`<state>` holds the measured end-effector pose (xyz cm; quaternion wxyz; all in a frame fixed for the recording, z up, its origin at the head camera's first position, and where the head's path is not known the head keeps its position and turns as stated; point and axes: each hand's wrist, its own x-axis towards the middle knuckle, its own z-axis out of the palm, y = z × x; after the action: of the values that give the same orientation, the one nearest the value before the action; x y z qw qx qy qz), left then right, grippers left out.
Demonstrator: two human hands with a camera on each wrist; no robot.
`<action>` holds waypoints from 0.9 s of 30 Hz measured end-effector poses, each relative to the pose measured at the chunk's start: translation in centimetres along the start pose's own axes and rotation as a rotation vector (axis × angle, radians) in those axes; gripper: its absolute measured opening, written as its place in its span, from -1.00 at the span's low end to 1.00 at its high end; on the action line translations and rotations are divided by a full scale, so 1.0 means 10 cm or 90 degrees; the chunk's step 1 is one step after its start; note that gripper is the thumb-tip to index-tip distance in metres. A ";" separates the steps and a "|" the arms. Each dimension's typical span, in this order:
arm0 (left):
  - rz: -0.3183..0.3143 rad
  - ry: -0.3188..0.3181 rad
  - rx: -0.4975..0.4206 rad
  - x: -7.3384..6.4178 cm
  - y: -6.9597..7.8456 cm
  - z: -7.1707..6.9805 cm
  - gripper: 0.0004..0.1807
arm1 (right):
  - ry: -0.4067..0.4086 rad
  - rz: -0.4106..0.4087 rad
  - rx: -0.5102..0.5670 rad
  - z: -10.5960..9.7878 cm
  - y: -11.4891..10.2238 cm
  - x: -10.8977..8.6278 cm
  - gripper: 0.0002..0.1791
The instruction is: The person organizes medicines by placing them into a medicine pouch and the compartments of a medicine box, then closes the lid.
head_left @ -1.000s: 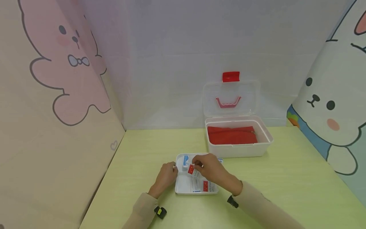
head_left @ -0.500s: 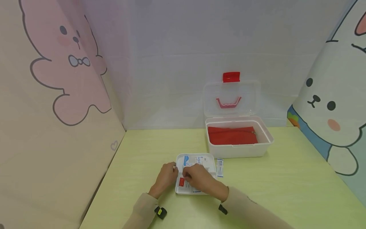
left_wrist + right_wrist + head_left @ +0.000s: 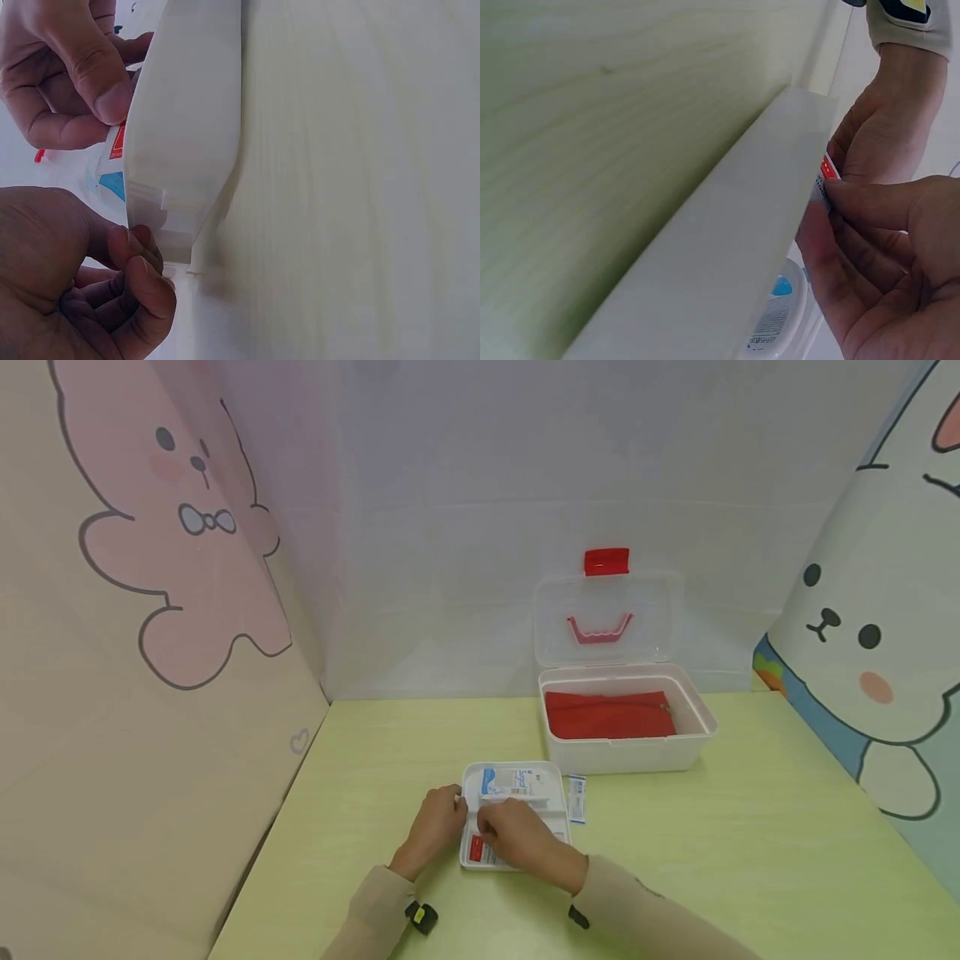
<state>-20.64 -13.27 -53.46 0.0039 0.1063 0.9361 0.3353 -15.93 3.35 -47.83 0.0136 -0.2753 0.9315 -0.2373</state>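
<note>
A shallow white tray (image 3: 557, 781) with compartments lies on the table. My left hand (image 3: 433, 822) pinches its left rim, as the left wrist view shows from the side. Over the tray's front part, my right hand (image 3: 521, 839) pinches a small red-and-white packet (image 3: 829, 169) between thumb and fingers. The packet's red end (image 3: 476, 848) lies low in the front-left of the tray, partly under the fingers. A larger blue-and-white packet (image 3: 513, 779) lies in the back compartment. What else lies in the front compartment is mostly hidden by the right hand.
A narrow white-and-blue sachet (image 3: 577, 799) lies on the table just right of the tray. Behind it stands a white box (image 3: 637, 753) with its clear lid (image 3: 551, 610) raised. Inside is a red zippered pouch (image 3: 609, 717). Printed cloth walls surround the table.
My right hand has moved left and toward the front of the tray, bringing the red-and-white packet down into the front compartment. My left hand has stayed on the rim.
</note>
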 end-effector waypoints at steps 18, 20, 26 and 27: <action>-0.025 -0.023 -0.008 -0.02 0.02 -0.01 -0.82 | -0.023 0.070 -0.022 -0.16 0.00 -0.05 -0.78; -0.025 -0.024 -0.016 -0.02 0.03 -0.01 -0.82 | -0.005 0.070 -0.011 -0.25 0.00 -0.07 -0.78; -0.024 -0.024 -0.020 -0.03 0.03 -0.02 -0.77 | 0.071 0.081 0.018 -0.55 0.04 -0.14 -0.81; -0.024 -0.024 -0.019 -0.03 0.03 -0.02 -0.76 | 0.083 0.087 0.016 -0.59 0.06 -0.16 -0.82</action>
<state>-20.33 -13.19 -53.16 0.0292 0.0950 0.9325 0.3472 -15.79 7.15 -43.02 -0.0271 -0.1948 0.9439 -0.2652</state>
